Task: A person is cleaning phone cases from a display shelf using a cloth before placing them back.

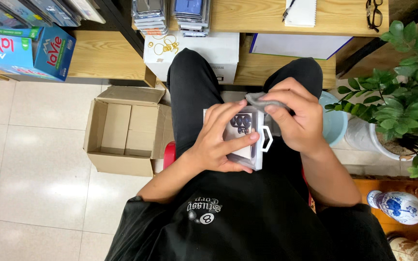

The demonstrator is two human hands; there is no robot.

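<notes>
One open cardboard box (pixel 124 130), two blue cartons (pixel 25 48), one potted plant (pixel 402 96).

Clear glossy plastic phone case (pixel 247 140) in lap, soft grey matt cloth (pixel 262 100) on its top edge. Left of it, open brown corrugated cardboard box (pixel 122 130), matt. Beyond it, light wood-grain shelf (pixel 247 19), smooth.

Tiled floor (pixel 39 159): open cardboard box (pixel 122 133), white plant pot (pixel 368 140)

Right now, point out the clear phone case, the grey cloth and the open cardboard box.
clear phone case (pixel 246 145), head view, its lower clear panel.
grey cloth (pixel 257 100), head view, its folded edge.
open cardboard box (pixel 122 130), head view, its inner floor.
</notes>
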